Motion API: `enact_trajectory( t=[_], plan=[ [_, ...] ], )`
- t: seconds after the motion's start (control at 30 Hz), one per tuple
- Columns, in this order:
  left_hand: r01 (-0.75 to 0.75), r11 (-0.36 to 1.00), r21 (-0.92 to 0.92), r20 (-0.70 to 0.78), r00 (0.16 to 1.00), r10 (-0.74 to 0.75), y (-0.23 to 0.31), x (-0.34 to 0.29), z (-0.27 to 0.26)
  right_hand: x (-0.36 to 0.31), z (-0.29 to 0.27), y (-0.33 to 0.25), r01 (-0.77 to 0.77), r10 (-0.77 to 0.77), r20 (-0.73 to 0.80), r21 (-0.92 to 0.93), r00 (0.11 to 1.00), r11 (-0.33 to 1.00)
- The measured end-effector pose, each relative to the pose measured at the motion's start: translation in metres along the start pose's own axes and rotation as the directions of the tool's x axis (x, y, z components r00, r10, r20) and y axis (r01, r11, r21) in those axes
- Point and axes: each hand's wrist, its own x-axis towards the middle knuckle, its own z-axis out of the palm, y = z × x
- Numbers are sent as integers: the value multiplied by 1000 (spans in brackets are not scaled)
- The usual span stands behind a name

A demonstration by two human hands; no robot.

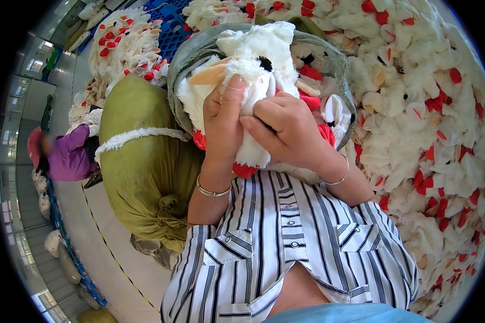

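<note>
Both my hands grip a white plush toy skin [256, 46] with a peach-coloured beak-like piece, a black patch and red parts. My left hand [224, 121] closes on it, its thumb pressed on top near the peach piece. Beside it my right hand [288, 126] has its fingers curled into the fabric, thumb toward the left hand. What the fingertips pinch under the plush is hidden. Below the toy, an open grey-green sack [186, 59] holds more white and red plush pieces [334, 113].
A tied olive sack [140, 183] with a white fluffy strip across it stands at my left. Heaped white and red plush pieces [409, 140] fill the right side. Behind are another pile [126, 48] and a blue plastic pallet [172, 27]. A person in purple [70, 153] is at far left.
</note>
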Motion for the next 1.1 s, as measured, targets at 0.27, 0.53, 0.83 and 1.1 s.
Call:
enact_trajectory(
  t=[0.27, 0.53, 0.83, 1.1],
  plan=[
    [-41, 999, 34, -283, 958, 49, -5, 15, -23, -12, -37, 16, -170, 337, -174, 603, 925, 779],
    [-23, 1000, 11, -283, 959, 25, -1, 12, -20, -13, -11, 20, -393, 418, -156, 169, 895, 904],
    [-89, 995, -41, -220, 973, 78, 2, -2, -12, -12, -28, 35, -534, 451, 286, 410, 845, 739],
    [-354, 777, 521, 85, 927, 366, 18, 57, -26, -7, -47, -13, -193, 93, 171, 790, 981, 581]
  ],
)
